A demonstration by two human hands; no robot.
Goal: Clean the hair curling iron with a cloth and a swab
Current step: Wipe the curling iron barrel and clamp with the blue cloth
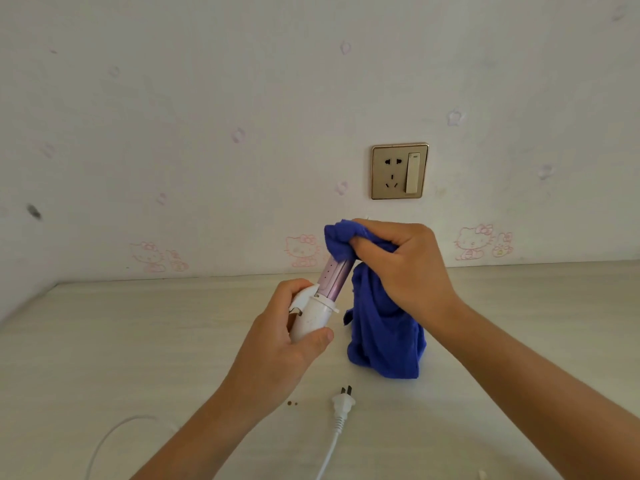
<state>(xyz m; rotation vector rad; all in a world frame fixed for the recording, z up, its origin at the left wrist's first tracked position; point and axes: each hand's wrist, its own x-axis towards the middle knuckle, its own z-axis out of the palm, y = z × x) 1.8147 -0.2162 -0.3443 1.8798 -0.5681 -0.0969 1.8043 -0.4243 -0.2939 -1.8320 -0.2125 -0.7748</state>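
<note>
My left hand (280,337) grips the white handle of the curling iron (317,308), which points up and away with its purple barrel tilted to the right. A blue cloth (381,327) is wrapped over the barrel's tip, and my right hand (401,265) grips it there. The rest of the cloth hangs down to the table on the right of the iron. The barrel's tip is hidden under the cloth. No swab is in view.
The iron's white plug (343,405) and cord (325,455) lie unplugged on the pale table (138,341) near me. A gold wall socket with a switch (400,171) sits on the wall behind. Two small brown specks (292,403) mark the table.
</note>
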